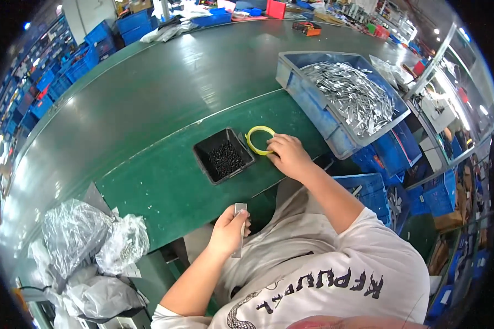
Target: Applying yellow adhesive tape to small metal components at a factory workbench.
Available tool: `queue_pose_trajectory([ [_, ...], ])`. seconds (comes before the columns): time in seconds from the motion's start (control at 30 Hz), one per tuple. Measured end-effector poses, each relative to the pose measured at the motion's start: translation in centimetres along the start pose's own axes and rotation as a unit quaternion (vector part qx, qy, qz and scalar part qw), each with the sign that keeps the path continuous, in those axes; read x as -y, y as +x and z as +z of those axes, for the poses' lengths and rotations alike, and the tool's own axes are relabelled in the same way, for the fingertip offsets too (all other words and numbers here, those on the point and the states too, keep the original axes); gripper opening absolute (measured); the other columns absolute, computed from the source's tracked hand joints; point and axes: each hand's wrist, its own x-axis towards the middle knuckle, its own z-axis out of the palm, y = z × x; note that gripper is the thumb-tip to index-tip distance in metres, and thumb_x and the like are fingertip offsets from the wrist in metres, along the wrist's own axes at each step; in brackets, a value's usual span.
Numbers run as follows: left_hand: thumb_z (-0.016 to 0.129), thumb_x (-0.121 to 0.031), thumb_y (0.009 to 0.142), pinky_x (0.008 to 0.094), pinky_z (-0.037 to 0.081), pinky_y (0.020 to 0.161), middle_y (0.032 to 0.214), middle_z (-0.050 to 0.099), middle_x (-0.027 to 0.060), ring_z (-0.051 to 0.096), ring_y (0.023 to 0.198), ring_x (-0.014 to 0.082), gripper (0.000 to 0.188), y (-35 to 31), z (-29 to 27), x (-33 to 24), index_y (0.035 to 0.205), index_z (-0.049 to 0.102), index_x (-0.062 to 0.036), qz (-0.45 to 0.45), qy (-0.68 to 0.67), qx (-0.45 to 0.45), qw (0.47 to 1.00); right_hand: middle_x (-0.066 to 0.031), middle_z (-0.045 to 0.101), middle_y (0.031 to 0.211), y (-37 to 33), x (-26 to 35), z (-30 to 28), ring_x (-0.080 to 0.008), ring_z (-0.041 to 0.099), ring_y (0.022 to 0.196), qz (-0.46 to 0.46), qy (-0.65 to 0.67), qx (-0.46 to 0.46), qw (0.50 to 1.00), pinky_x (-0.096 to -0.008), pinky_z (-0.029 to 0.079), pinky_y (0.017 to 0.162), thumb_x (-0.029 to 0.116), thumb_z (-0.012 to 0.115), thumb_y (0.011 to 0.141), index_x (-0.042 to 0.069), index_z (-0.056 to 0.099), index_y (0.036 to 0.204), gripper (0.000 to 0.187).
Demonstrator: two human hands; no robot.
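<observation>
Nearest, the left hand is closed around 1 flat metal strip, held upright above the lap with the thumb across its face. A firm but light pinch there should serve best, with the skin kept off the thin edges, which may be sharp.

Further out, over the green worktop, the right hand has its fingertips at the right side of 1 thin yellow ring; whether they grip it or only rest on it, I cannot tell. The ring lies just beside the upper right corner of a black open tray of small black parts, probably screws. Good handling would keep the ring clear of the tray's rim, so nothing snags or spills, and use a gentle pinch that does not bend it.

Beyond and to the right, 1 large blue crate holds a heap of metal strips; its bulk calls for a tucked right elbow. Farther off, a dark conveyor belt curves across the view.
</observation>
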Motion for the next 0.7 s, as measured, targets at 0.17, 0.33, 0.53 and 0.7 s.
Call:
queue_pose_trajectory([
  [0.17,0.053,-0.019,0.100,0.0301,0.051,0.054,0.075,0.061,0.0054,0.059,0.059,0.0153,0.015,-1.7,0.3,-1.1,0.100,0.059,-0.0049,0.030,0.018,0.020,0.999,-0.0165,0.062,0.110,-3.8,0.3,-0.6,-0.0345,0.058,0.114,-0.015,0.196,-0.053,0.979,-0.0416,0.047,0.095,0.000,0.061,0.088,0.001,0.058,0.103,0.016],
  [0.33,0.052,-0.022,0.101,0.0300,0.050,0.050,0.071,0.060,0.0063,0.059,0.056,0.0151,0.020,-1.7,-0.1,-3.0,0.100,0.056,-0.0033,0.006,-0.070,0.037,0.997,-0.0113,0.057,0.100,-8.7,2.5,-3.0,-0.0223,0.054,0.096,0.014,0.507,-0.061,0.859,-0.0384,0.042,0.095,0.013,0.044,0.101,0.002,0.048,0.114,0.018],
  [0.53,0.048,-0.021,0.103,0.0274,0.047,0.053,0.068,0.057,0.0048,0.056,0.060,0.0127,0.020,-1.7,0.4,-2.4,0.099,0.054,-0.0024,0.035,-0.035,0.061,0.997,-0.0098,0.051,0.090,-8.9,5.5,-1.9,-0.0213,0.046,0.085,-0.069,0.608,-0.002,0.791,-0.0370,0.040,0.083,0.033,0.047,0.103,0.005,0.046,0.099,0.028],
  [0.7,0.047,-0.019,0.104,0.0270,0.046,0.054,0.069,0.057,0.0043,0.054,0.060,0.0119,0.019,-1.7,0.7,-1.9,0.099,0.054,-0.0024,0.052,-0.046,0.079,0.995,-0.0100,0.050,0.089,-9.2,5.8,-1.4,-0.0210,0.045,0.084,-0.072,0.601,0.020,0.795,-0.0367,0.040,0.082,0.035,0.049,0.102,0.005,0.046,0.097,0.031],
])
